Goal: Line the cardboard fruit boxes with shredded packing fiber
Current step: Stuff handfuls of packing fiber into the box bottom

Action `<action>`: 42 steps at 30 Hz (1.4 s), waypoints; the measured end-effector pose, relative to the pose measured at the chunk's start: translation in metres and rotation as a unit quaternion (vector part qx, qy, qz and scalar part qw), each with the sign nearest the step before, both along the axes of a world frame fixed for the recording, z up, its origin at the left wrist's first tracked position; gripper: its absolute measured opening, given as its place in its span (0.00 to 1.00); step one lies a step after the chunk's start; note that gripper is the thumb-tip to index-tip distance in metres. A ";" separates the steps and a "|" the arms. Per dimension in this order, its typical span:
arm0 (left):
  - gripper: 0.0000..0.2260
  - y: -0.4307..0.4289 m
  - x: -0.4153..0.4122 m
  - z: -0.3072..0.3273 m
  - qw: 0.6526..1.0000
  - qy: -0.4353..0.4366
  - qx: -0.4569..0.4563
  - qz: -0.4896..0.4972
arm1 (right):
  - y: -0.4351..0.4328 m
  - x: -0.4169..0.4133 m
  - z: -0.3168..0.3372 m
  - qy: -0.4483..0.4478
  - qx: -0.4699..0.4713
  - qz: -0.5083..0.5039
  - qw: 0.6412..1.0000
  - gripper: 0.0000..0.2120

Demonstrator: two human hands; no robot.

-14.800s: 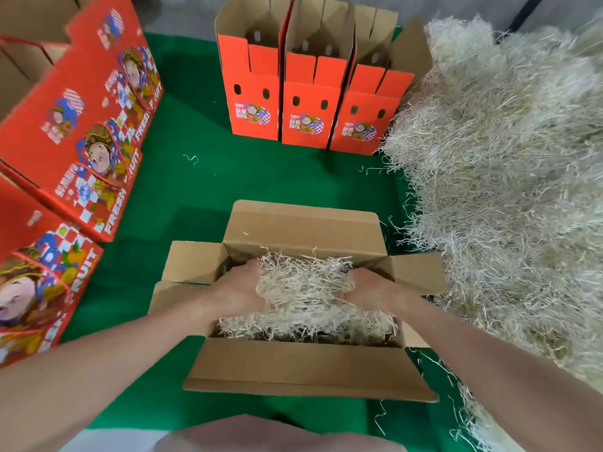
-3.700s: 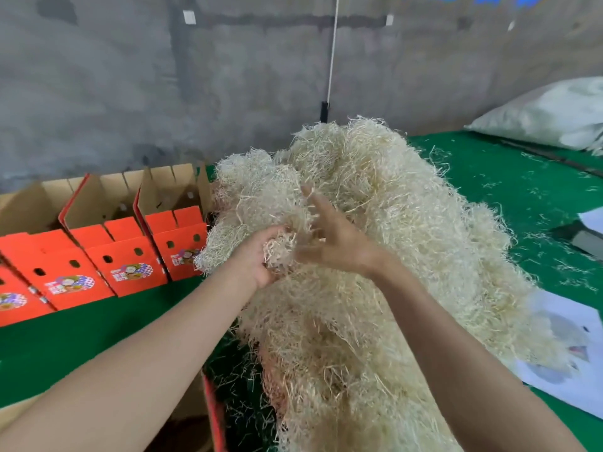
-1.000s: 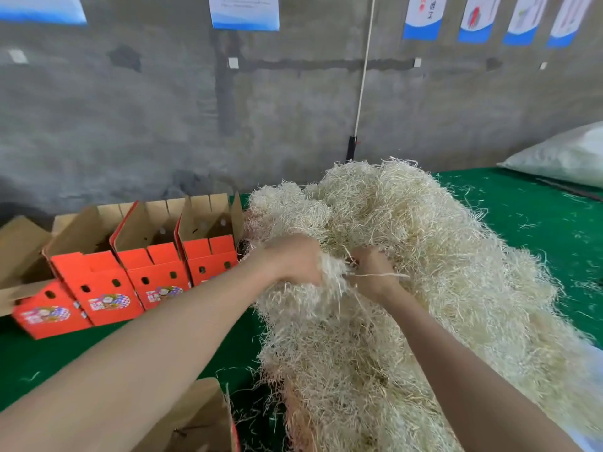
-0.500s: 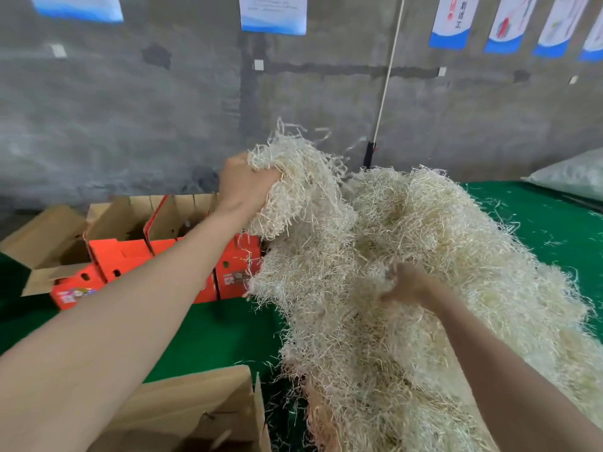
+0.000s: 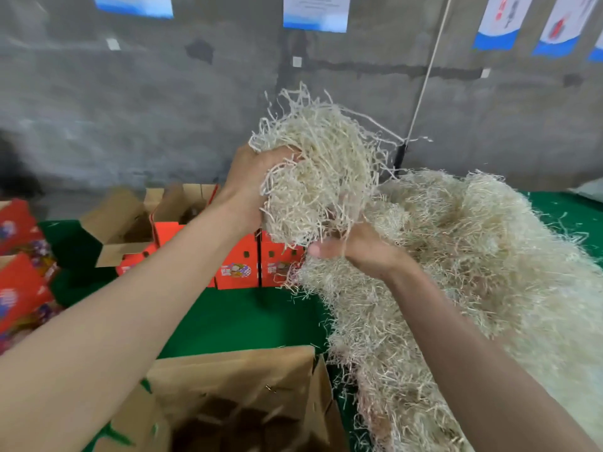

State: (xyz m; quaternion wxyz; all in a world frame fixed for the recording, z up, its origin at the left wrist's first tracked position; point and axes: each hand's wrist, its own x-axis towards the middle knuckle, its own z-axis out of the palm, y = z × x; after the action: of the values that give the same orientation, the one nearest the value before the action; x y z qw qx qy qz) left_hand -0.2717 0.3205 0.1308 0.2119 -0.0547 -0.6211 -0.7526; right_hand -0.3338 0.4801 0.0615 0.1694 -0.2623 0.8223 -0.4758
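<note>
Shredded packing fiber (image 5: 321,177) sits as a pale clump at the centre of the frame, raised clear of the table (image 5: 235,318). I see the left hand (image 5: 249,187) gripping its left side. The fingers (image 5: 275,156) curl into the strands, and loose ends spill over the knuckles. That forearm runs in from the lower left, stretched out and angled upward.

The right hand (image 5: 357,252) is just under the clump, with the thumb pointing left. The rest of it is buried in fiber, so I cannot tell whether it is closed on anything. Its forearm comes in from the lower right.

Right of both hands lies the big pile (image 5: 473,262) of the same fiber, running down to the bottom edge. It touches the clump's lower right, and I cannot make out where one ends and the other begins.

Below the hands, an open cardboard box (image 5: 235,376) is cut off by the bottom edge. Its inside is dark and blurred.

Behind the left wrist stands a row of orange boxes (image 5: 236,267) with their flaps up, partly hidden by the arm. More printed boxes (image 5: 19,282) are cropped at the left edge.
</note>
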 end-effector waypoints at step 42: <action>0.29 -0.103 0.113 -0.255 0.829 -0.540 -0.104 -0.102 | -0.039 0.092 -0.164 -0.366 0.188 0.167 0.896 0.32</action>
State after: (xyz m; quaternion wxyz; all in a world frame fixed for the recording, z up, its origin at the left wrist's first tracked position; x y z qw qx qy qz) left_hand -0.1588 0.2178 -0.1239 -0.2422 0.2764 -0.7017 -0.6103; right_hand -0.2417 0.4409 -0.1024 0.5812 -0.1662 0.7208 -0.3391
